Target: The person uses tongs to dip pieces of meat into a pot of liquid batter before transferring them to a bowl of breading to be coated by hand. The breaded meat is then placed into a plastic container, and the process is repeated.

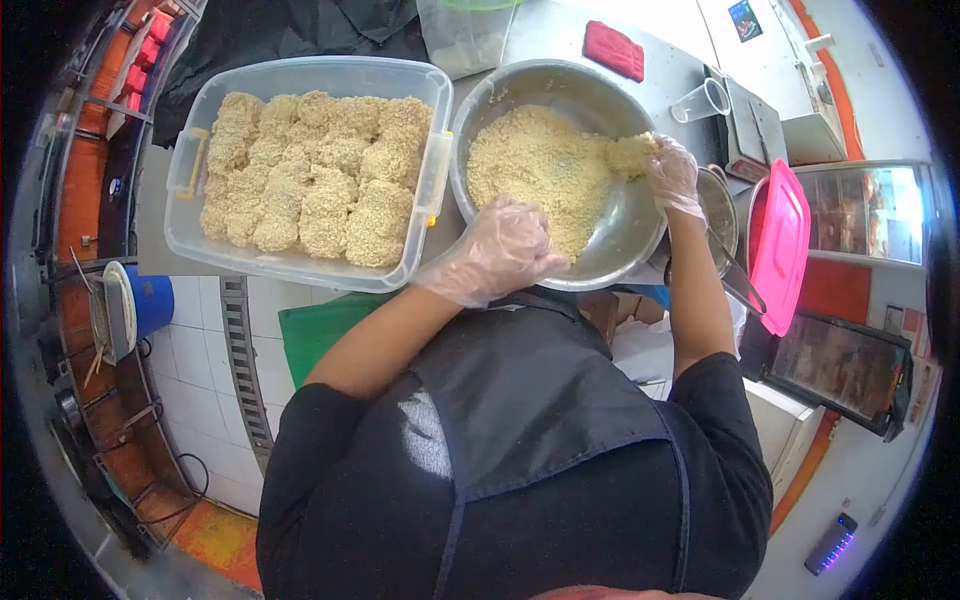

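A wide metal bowl (622, 250) holds pale yellow crumbs (540, 160). My right hand (675, 177), in a clear plastic glove, is closed on a crumb-coated piece (630, 157) at the bowl's right side. At the bowl's lower left rim is my left hand (505, 245), also gloved, its fingers curled; whether anything is inside them is hidden. To the left, a clear plastic tub (290, 268) contains several crumb-coated pieces (325, 215) packed close together in rows.
Behind the bowl lie a red cloth (614, 51) and a clear cup (702, 101). A pink lid (785, 247) leans at the right beside a metal strainer (718, 215). A translucent container (465, 38) stands behind the tub, near black plastic (270, 35).
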Demonstrator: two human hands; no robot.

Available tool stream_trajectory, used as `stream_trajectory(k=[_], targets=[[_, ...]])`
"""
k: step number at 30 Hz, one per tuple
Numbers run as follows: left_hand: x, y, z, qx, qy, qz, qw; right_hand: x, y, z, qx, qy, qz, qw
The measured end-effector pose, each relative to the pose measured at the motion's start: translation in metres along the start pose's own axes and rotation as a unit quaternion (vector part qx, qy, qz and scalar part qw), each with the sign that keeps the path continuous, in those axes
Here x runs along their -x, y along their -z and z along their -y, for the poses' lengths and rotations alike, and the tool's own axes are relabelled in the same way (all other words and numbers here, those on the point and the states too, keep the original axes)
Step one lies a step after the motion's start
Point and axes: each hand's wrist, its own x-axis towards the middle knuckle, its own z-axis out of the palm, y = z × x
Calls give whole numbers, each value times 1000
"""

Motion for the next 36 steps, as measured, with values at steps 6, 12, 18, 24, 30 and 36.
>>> stream_trajectory(k=[6,12,18,24,30,36], targets=[[86,68,-3,37,-78,-265,960,-8,31,42,-80,-14,45,996],[176,109,78,-8,94,-483,871,-49,68,114,-289,50,83,952],[225,132,148,-33,465,-489,737,-81,115,291,-336,141,144,920],[229,137,158,-111,522,-425,732,-101,58,434,-448,148,328,818],[232,134,160,-87,502,-473,719,-134,-72,523,-337,152,410,834],[232,135,163,-51,499,-486,716,-99,-84,523,-110,327,119,931]])
